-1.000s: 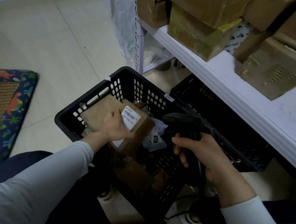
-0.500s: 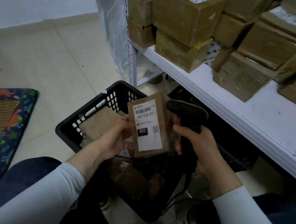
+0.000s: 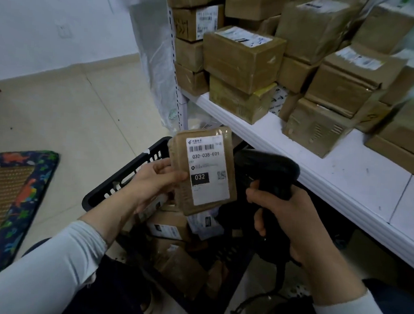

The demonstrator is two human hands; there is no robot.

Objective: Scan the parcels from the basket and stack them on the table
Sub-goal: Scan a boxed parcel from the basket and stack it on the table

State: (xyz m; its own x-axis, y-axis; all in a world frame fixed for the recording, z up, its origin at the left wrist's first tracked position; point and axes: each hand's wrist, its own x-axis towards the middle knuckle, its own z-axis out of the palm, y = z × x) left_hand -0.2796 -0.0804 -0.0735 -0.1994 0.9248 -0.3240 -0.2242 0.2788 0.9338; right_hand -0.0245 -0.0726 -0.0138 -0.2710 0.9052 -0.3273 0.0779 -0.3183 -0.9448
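The white table [image 3: 345, 170] is crowded with stacked boxes [image 3: 241, 59]; free place for stacking is only near its front edge. Below, the black basket [image 3: 127, 173] holds other parcels [image 3: 167, 229]. The step is the scan: the left hand [image 3: 156, 183] grips a brown parcel [image 3: 202, 171] above the basket, label toward the person, and the right hand [image 3: 291, 220] clasps the scanner [image 3: 268, 168] just beside it. Next, probably, the scanner must aim at the barcode.
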